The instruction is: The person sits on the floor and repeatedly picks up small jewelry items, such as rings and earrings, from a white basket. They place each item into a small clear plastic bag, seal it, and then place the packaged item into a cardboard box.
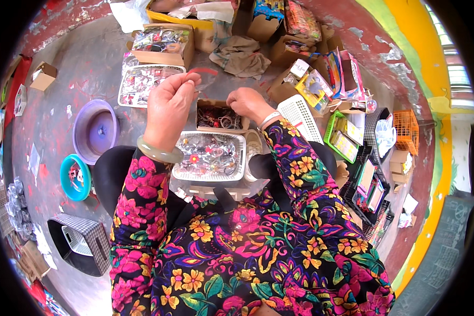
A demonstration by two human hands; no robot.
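Bright, daylit fisheye view, clear in the middle, softer and bent toward a round black rim.
Strong white light shows through the slatted window (455, 68) at upper right, and the floor (97, 301) at the lower left edge washes out to near white. Shadows are mostly soft, deepest inside the open cardboard box (219, 117) at centre. Small glints sparkle on the clear plastic packets (210, 152), and a pale highlight sits inside the purple basin (101, 132). The left hand (169, 102) looks bright along its upper side; the red strip (204, 70) beside its fingertips is faint and smeared. At right, the yellow wall band (441, 152) bows into a curve.
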